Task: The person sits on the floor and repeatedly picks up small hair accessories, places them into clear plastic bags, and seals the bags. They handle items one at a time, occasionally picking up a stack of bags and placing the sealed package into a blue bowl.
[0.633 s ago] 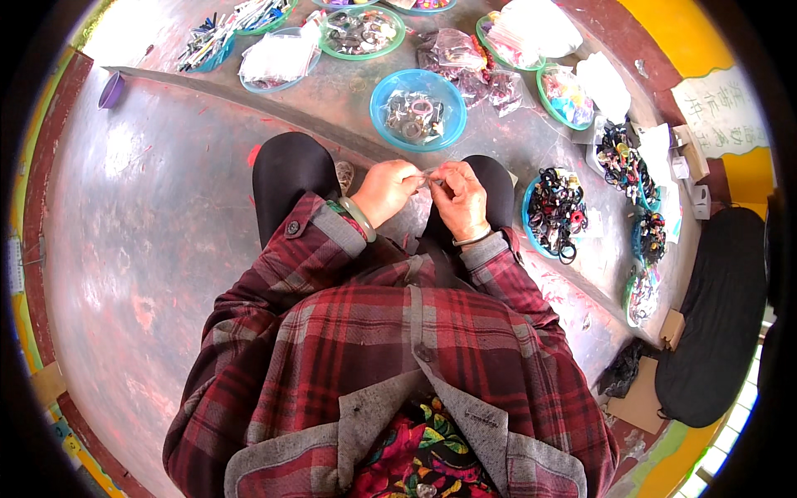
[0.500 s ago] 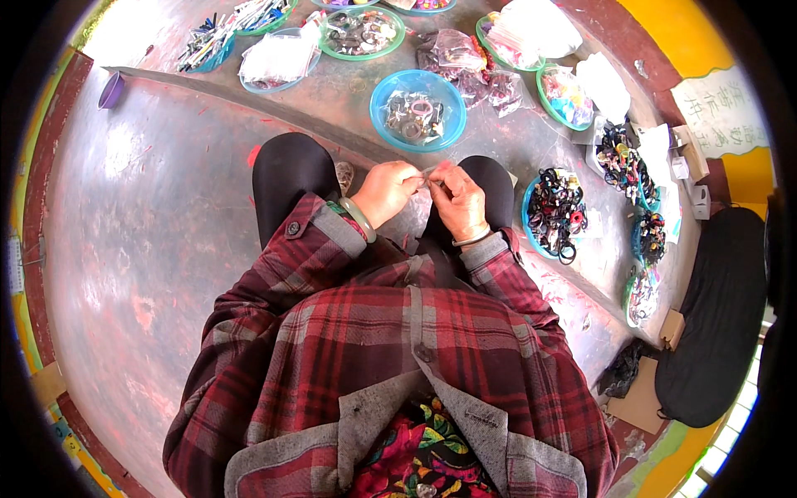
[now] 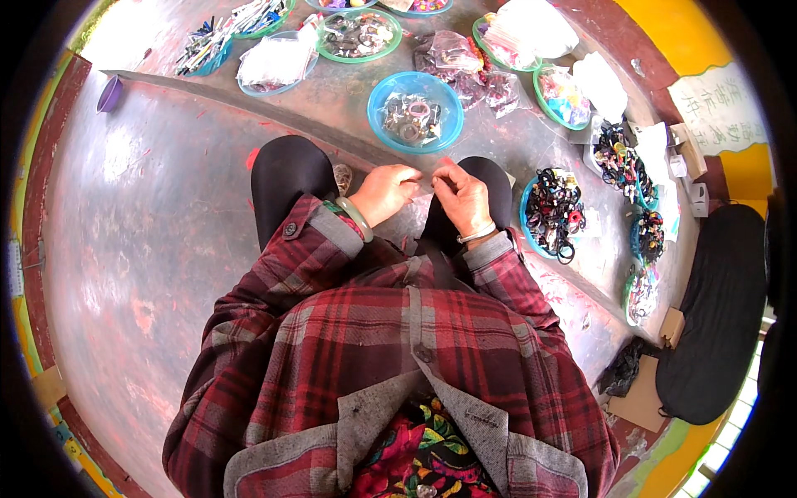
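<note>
Above my lap, my left hand (image 3: 387,196) and my right hand (image 3: 463,201) face each other with a small gap between the fingertips. Thumb and fingers are pinched together on both. At the right fingertips a small pinkish-red patch shows, and something thin and see-through seems to be between the hands; it is too small to make out. Just beyond my knees stands a blue plastic basin (image 3: 378,133) with clear packets (image 3: 411,118) of dark and pinkish ring-shaped pieces. Right of my right knee, another blue basin (image 3: 526,217) holds a heap of black hair ties (image 3: 554,212).
A low step edge (image 3: 307,124) crosses the floor. Beyond it stand a green basin (image 3: 359,58) of small packets, a basin of white bags (image 3: 278,62) and bundled pens (image 3: 203,48). More filled baskets line the right, near a long black cushion (image 3: 712,315). A purple bowl (image 3: 109,95) lies far left.
My fingertips, which met half a second ago, are now slightly apart. The right hand has shifted a little to the right and the left hand's fingers have drawn back.
</note>
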A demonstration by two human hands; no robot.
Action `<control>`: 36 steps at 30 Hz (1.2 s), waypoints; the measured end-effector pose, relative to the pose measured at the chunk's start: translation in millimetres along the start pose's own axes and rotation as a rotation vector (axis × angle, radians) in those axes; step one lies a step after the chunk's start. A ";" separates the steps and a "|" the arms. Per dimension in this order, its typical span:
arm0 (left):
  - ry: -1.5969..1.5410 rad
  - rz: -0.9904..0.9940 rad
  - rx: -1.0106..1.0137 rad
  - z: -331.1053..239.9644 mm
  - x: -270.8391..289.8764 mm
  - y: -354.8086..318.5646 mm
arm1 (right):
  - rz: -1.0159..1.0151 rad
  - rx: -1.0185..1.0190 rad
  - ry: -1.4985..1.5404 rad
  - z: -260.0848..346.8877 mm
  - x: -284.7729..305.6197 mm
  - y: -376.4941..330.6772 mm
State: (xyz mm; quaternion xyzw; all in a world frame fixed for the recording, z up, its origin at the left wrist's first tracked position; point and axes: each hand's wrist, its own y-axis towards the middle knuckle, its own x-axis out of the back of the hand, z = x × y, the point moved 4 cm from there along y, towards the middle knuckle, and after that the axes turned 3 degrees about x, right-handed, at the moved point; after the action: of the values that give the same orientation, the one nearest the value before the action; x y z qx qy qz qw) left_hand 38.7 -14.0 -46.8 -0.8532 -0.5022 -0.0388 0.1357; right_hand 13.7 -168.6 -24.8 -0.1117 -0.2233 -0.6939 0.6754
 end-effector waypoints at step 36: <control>-0.321 0.012 0.149 -2.7 0.1 -1.9 | 0.358 -0.091 0.121 4.3 15.2 3.3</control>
State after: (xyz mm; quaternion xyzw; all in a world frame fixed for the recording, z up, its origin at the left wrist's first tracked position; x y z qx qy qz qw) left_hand 37.3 -13.8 -43.8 -0.8390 -0.5137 0.1362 0.1168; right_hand 15.4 -180.0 -13.5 -0.1379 -0.1273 -0.5775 0.7945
